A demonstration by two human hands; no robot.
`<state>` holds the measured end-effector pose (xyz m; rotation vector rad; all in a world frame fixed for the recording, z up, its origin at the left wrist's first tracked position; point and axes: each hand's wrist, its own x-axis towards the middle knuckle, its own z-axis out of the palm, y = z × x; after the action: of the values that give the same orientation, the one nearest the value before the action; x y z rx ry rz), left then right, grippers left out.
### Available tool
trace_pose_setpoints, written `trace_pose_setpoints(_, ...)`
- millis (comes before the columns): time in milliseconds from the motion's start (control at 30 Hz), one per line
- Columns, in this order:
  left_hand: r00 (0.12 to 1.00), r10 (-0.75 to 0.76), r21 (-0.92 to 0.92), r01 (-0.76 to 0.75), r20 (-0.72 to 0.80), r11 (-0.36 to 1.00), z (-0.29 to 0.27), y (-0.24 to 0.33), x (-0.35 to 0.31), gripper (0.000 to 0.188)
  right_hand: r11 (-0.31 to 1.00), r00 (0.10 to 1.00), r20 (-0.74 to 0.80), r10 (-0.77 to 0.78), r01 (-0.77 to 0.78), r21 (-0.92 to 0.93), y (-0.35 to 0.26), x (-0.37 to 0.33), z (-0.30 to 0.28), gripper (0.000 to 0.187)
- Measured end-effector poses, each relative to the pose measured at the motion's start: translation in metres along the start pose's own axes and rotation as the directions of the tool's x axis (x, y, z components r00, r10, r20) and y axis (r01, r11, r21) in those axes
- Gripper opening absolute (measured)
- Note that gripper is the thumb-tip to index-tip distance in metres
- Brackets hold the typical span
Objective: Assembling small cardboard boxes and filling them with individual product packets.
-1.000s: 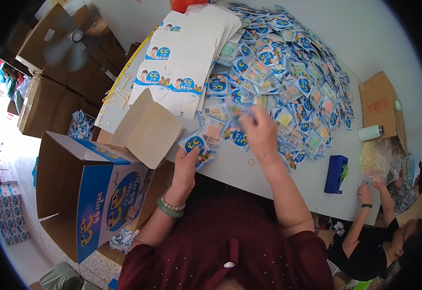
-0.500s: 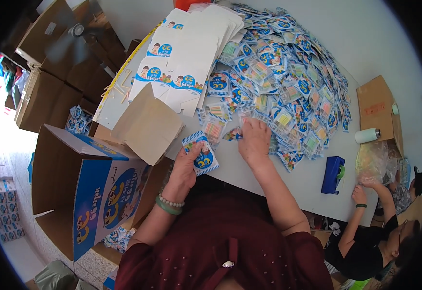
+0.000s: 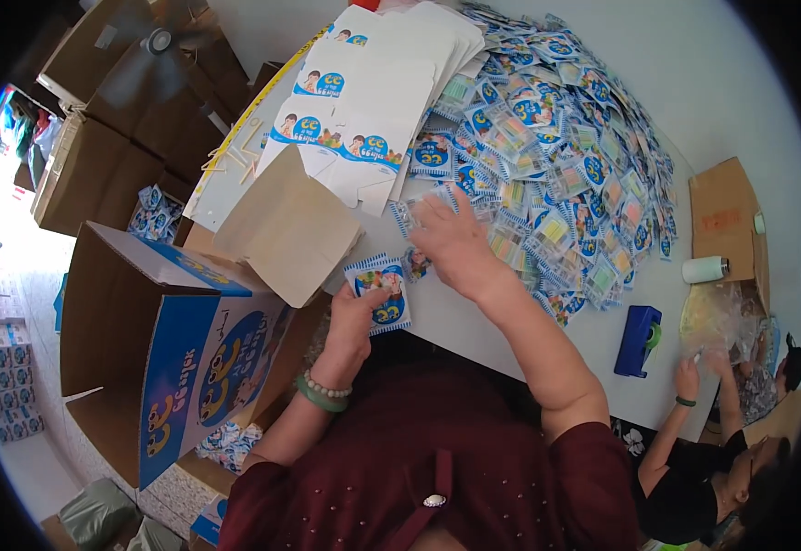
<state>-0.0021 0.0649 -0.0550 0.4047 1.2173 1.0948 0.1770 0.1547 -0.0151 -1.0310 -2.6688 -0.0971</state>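
Packet (image 3: 395,313) juts from left fingers (image 3: 375,298) pinching it; whether right fingers (image 3: 431,215) grip, I cannot tell.

Flat white cardboard blanks (image 3: 377,83) are lying on the white tabletop (image 3: 451,317), left of a heap of flat blue-and-clear plastic packets (image 3: 556,156). A boxy brown-and-blue cardboard carton (image 3: 207,367) is sitting at its near left; a blocky blue tape dispenser (image 3: 634,338), at its right.

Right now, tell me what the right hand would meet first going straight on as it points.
Likely the packet just ahead of the right hand, then the flat cartons beyond. Depth is unclear: it may touch that packet, or pass above it.
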Motion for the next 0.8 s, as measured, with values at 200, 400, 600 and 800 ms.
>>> trace_pose_setpoints(200, 0.993, 0.038, -0.245, -0.009, 0.115, 0.970, 0.012, -0.004, 0.005, 0.025, 0.221, 0.739, 0.334, 0.585, -0.542, 0.811, -0.029, -0.037, -0.001, 0.029)
trace_pose_setpoints(400, 0.991, 0.102, -0.110, -0.092, 0.089, 0.990, 0.018, -0.009, 0.013, 0.020, 0.648, 0.841, 0.297, 0.453, -0.539, 0.538, -0.071, -0.025, 0.002, 0.028)
trace_pose_setpoints(600, 0.999, 0.012, -0.218, -0.001, 0.053, 0.976, 0.016, -0.006, 0.013, 0.017, 0.822, 0.831, 0.184, 0.526, -0.551, 0.140, 0.001, 0.020, 0.028, 0.026)
trace_pose_setpoints(800, 0.994, -0.016, -0.219, 0.039, 0.109, 0.975, 0.013, -0.004, 0.015, 0.020, 0.954, 0.947, -0.165, 0.277, -0.292, -0.074, 0.002, 0.019, 0.045, 0.027)
